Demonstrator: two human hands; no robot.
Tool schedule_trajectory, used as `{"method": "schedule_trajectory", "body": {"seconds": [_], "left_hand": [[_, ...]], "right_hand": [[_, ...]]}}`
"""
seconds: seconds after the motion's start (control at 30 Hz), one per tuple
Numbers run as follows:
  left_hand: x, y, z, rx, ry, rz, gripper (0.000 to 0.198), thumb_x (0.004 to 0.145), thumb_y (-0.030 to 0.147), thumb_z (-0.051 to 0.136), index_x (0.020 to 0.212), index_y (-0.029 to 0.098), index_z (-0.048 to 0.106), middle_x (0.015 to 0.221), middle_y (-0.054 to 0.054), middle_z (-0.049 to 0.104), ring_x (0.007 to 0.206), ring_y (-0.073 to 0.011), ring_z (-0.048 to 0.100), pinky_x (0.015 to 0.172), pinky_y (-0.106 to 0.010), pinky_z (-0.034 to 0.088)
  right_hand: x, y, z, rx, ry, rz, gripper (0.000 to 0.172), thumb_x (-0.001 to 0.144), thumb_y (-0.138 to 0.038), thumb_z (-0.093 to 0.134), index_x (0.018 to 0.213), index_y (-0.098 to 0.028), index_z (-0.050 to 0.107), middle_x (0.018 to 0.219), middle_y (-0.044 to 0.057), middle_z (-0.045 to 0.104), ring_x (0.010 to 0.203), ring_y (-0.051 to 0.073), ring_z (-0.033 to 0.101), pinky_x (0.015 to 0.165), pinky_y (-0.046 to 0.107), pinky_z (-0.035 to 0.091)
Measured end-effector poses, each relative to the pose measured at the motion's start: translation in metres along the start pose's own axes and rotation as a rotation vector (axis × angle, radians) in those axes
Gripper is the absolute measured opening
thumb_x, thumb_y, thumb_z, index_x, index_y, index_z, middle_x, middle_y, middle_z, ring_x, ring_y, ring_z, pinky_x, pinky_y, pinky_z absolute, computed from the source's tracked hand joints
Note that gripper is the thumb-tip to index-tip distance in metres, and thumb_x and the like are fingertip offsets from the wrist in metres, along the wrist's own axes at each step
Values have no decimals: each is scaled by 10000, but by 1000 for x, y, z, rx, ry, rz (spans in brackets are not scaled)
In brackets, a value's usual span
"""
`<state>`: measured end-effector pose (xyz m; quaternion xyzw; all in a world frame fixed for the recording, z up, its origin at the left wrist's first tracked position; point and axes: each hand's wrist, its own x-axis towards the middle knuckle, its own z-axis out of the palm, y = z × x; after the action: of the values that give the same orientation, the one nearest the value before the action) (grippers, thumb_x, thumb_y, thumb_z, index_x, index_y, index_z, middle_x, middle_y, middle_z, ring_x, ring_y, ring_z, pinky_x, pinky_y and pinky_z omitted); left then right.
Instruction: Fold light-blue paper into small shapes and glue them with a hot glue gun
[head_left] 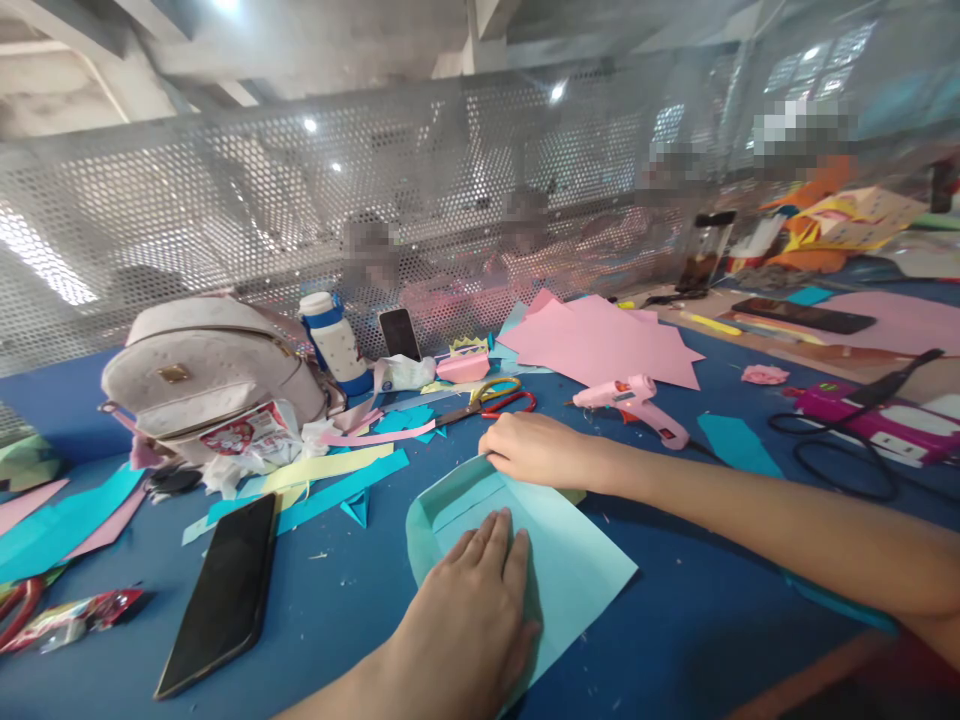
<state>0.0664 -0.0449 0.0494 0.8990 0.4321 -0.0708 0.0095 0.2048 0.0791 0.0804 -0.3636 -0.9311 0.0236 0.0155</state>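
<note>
A sheet of light teal paper (574, 575) lies on the blue table, its far left edge curling up in a fold. My left hand (480, 590) rests flat on the paper with its fingers stretched out. At the far edge, my right hand (529, 448) has its fingers closed on the folded paper; its fingertips are partly hidden. Just beyond that hand lie scissors (510, 405) with red and yellow handles. To its right rests a pink glue gun (634, 405).
Left stand a pale backpack (210, 365) and a white-and-blue bottle (334, 340). Nearby are a black phone (221, 590) and paper strips (345, 500). Pink sheets (600, 340) lie at the back before a perforated metal screen (465, 190). A magenta power strip (877, 425) with black cable sits right.
</note>
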Motion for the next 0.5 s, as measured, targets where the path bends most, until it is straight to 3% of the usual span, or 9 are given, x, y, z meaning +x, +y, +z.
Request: {"method": "schedule_trajectory", "body": {"seconds": [0.1,0.23,0.5], "left_hand": [[-1,-1,-1,-26,-1,-4,609,939,395,485,1450,77,391,1503,-212,336,1374,-303,376,1086,-404,419],[1,2,4,40,-54,-117,675,923,418,526,1467,59,349,1497,-270,297,1377,-359,343,1072,-470,423],[-1,9,0,107,-83,-235,664,870,339,634,1402,-9,442,1359,-351,466,1266,-421,499,1017,-519,469]], "right_hand": [[0,0,0,-3,1,-1,219,842,-88,499,784,-139,703,764,66,702,653,139,593,501,253,211],[0,0,1,-6,0,-2,215,829,-74,499,774,-139,696,753,64,700,652,138,597,499,253,206],[1,1,3,-11,3,-12,222,833,-82,493,789,-135,704,777,78,708,680,156,614,502,260,204]]}}
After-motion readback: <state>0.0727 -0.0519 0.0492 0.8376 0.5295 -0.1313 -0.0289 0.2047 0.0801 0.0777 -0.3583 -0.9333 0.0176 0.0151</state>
